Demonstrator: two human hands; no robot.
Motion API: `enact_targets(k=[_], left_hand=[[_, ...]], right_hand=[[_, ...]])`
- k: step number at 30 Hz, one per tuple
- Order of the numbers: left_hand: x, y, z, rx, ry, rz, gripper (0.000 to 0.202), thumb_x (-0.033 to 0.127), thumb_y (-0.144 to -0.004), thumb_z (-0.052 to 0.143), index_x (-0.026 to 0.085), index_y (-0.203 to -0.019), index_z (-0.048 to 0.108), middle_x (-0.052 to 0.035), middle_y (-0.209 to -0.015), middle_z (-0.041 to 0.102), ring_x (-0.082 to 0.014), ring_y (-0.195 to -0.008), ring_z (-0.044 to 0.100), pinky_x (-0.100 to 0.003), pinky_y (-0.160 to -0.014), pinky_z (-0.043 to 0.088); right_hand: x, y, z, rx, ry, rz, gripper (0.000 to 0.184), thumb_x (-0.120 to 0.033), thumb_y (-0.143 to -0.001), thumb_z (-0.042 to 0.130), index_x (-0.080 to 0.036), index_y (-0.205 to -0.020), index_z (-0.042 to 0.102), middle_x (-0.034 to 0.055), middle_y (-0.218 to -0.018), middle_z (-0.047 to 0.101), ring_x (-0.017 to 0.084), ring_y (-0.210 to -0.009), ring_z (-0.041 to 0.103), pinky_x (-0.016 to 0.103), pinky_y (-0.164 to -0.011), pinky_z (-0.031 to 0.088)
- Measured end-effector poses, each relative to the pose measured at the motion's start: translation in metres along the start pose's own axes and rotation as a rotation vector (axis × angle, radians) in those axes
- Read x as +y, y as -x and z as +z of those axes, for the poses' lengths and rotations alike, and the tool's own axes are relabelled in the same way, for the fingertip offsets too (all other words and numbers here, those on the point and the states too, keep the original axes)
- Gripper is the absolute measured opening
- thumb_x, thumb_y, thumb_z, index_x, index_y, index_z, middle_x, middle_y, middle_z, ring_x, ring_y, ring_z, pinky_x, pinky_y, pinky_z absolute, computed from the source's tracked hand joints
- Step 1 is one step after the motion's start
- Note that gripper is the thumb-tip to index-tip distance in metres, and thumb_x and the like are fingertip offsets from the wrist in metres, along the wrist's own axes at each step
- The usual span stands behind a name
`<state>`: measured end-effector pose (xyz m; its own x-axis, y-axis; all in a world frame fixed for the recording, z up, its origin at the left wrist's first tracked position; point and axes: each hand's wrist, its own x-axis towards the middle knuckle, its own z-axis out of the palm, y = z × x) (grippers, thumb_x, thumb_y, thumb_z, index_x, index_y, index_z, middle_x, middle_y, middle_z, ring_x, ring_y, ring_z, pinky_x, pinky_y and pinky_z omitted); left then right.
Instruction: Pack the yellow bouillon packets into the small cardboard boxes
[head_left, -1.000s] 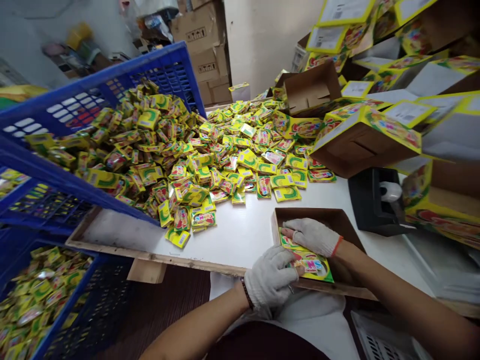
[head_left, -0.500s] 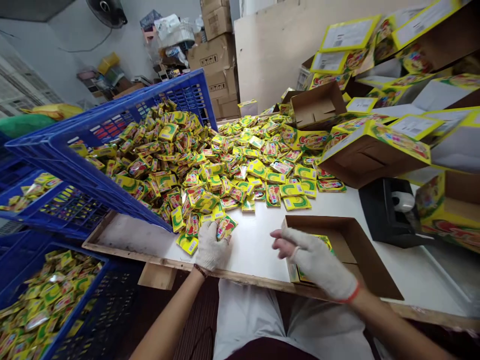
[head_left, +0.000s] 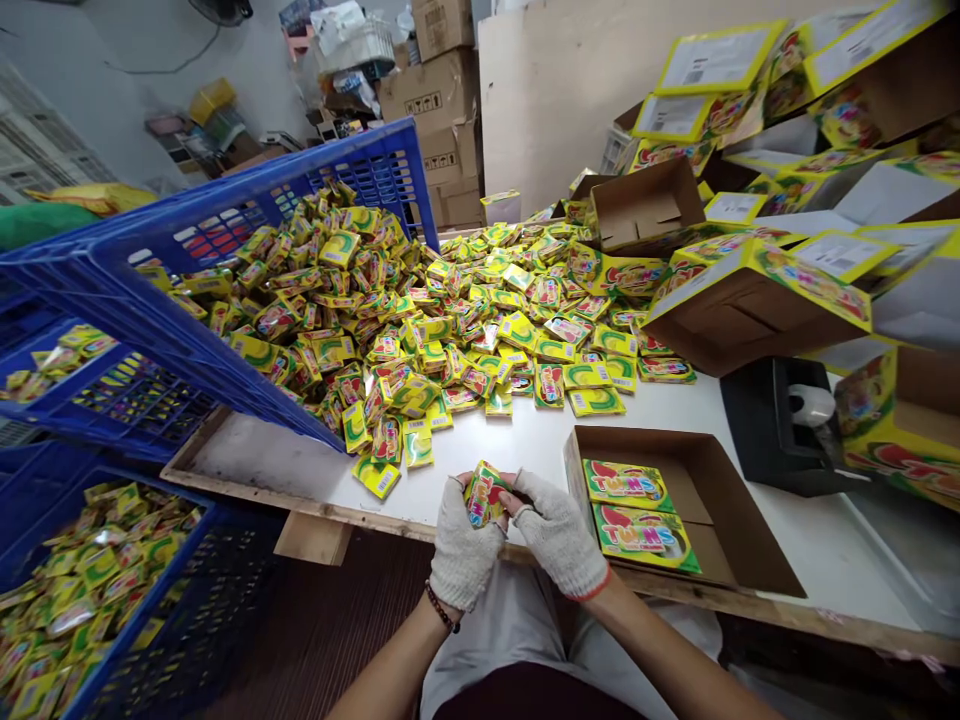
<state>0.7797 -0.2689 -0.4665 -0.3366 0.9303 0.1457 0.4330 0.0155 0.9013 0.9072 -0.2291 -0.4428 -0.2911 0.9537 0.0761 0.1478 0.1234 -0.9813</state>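
Observation:
Both hands wear white knit gloves with bare fingertips. Between them, over the table's front edge, is a small yellow-green crayon-style packet with "TWINS" lettering. My left hand is closed around its left side. The fingers of my right hand pinch its right side. Just right of them an open cardboard box lies on the table, with two "TWINS" packets flat side by side in its left part. A large heap of the same packets spreads over the table beyond my hands.
A blue plastic crate lies tipped at the left, packets spilling from it. Below it stands another blue crate full of packets. A black tape dispenser sits right of the box. Empty printed boxes are piled at the back right.
My left hand has lifted a packet from the heap's near edge and moved right. My right hand has come left from over the box to meet it, uncovering the two packets inside.

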Motion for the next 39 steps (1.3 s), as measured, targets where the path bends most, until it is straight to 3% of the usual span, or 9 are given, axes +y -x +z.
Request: enact_targets(k=[4,8,12,18,24,29,32,35,39], left_hand=[[-0.008,0.004,0.004,0.017,-0.043,0.029,0.04,0.023,-0.082,0.061,0.019,-0.121,0.05,-0.0082,-0.104,0.065,-0.0191,-0.089,0.066,-0.035,-0.082,0.056],[-0.014,-0.026,-0.02,-0.199,-0.281,0.171,0.042,0.027,-0.079,0.069,0.018,-0.118,0.056,-0.0108,-0.113,0.064,-0.025,-0.109,0.062,-0.041,-0.098,0.051],[-0.019,-0.077,-0.054,-0.083,-0.749,-0.032,0.025,0.033,-0.086,0.065,0.016,-0.104,0.062,-0.0141,-0.115,0.06,-0.0313,-0.116,0.056,-0.047,-0.102,0.046],[-0.035,-0.108,-0.055,-0.087,-0.733,-0.16,0.031,0.024,-0.08,0.066,0.014,-0.109,0.063,-0.0171,-0.125,0.054,-0.0328,-0.117,0.053,-0.045,-0.101,0.042],[-0.036,-0.085,-0.053,-0.39,-0.43,-0.129,0.038,0.023,-0.093,0.043,0.016,-0.123,0.065,-0.0048,-0.105,0.072,-0.0169,-0.09,0.063,-0.026,-0.079,0.05],[-0.033,-0.071,-0.041,-0.615,-0.368,-0.094,0.027,0.02,-0.087,0.049,0.018,-0.084,0.076,-0.0013,-0.08,0.074,-0.0159,-0.076,0.064,-0.024,-0.07,0.05],[-0.032,-0.087,-0.029,-0.52,-0.477,-0.084,0.032,0.024,-0.092,0.045,0.018,-0.076,0.072,-0.0039,-0.077,0.07,-0.0182,-0.078,0.063,-0.027,-0.074,0.049],[-0.027,-0.119,-0.013,-0.288,-0.62,-0.083,0.027,0.035,-0.093,0.05,0.017,-0.104,0.068,-0.0112,-0.109,0.068,-0.0248,-0.106,0.06,-0.035,-0.094,0.045],[-0.024,-0.157,0.005,-0.079,-0.764,-0.148,0.068,0.048,-0.074,0.075,0.01,-0.126,0.055,-0.0243,-0.134,0.053,-0.0382,-0.12,0.053,-0.045,-0.099,0.042]], right_hand=[[0.014,0.006,0.015,0.058,-0.115,0.071,0.042,-0.042,-0.086,0.056,-0.02,-0.122,0.059,0.0112,-0.118,0.072,0.025,-0.105,0.07,0.041,-0.095,0.058],[0.032,0.005,0.016,0.043,-0.197,0.252,0.056,-0.045,-0.083,0.054,-0.019,-0.132,0.047,0.0142,-0.125,0.068,0.025,-0.108,0.069,0.041,-0.092,0.059],[0.035,0.006,0.008,-0.02,-0.121,0.272,0.049,-0.04,-0.085,0.05,-0.019,-0.13,0.052,0.0098,-0.117,0.071,0.023,-0.1,0.071,0.039,-0.088,0.061],[0.038,0.013,0.002,-0.004,0.339,-0.07,0.052,-0.021,-0.087,0.043,-0.018,-0.138,0.055,0.0104,-0.131,0.066,0.024,-0.118,0.064,0.04,-0.103,0.053],[0.025,0.004,-0.002,-0.234,0.922,-0.379,0.031,-0.011,-0.094,0.047,-0.021,-0.111,0.07,0.0119,-0.1,0.071,0.024,-0.093,0.066,0.036,-0.084,0.052],[0.035,-0.007,0.018,-0.184,1.036,-0.471,0.031,-0.015,-0.094,0.055,-0.021,-0.122,0.066,0.0155,-0.119,0.066,0.029,-0.111,0.06,0.044,-0.093,0.048],[0.043,-0.009,0.028,-0.259,1.036,-0.425,0.04,-0.009,-0.093,0.05,-0.016,-0.132,0.059,0.0145,-0.112,0.068,0.027,-0.102,0.062,0.043,-0.091,0.049],[0.037,-0.013,0.03,-0.337,1.1,-0.318,0.033,-0.012,-0.096,0.048,-0.016,-0.126,0.061,0.0133,-0.105,0.067,0.026,-0.095,0.063,0.039,-0.083,0.05],[0.022,-0.017,0.026,-0.417,1.165,-0.19,0.039,-0.021,-0.095,0.053,-0.022,-0.134,0.058,0.0149,-0.11,0.066,0.03,-0.098,0.064,0.04,-0.078,0.05]])
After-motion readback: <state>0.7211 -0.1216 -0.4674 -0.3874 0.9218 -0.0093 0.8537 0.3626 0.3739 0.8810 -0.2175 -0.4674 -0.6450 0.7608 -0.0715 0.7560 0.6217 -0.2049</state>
